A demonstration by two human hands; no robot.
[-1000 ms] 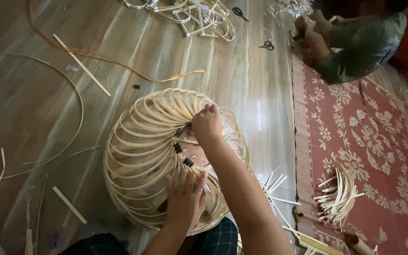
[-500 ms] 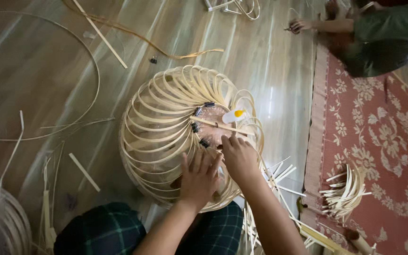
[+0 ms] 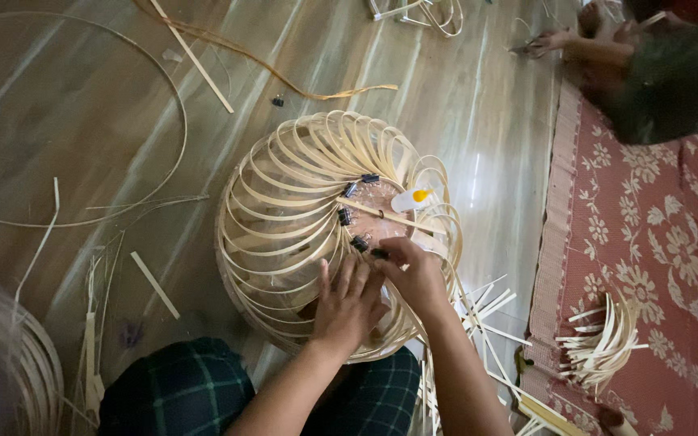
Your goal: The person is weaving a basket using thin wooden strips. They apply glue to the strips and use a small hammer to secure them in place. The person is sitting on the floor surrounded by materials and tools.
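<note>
Both hands (image 3: 347,300) (image 3: 415,274) press bamboo frame (image 3: 284,218), right fingers pinching a clip (image 3: 380,253).

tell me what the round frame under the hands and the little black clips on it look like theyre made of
Round frame: probably bamboo or rattan, going by its thin, pale tan, unpainted strips bent into curved ribs. Black clips: small and dark, possibly metal binder clips; too small to be sure. Both the left hand and right hand rest on the strips.
</note>
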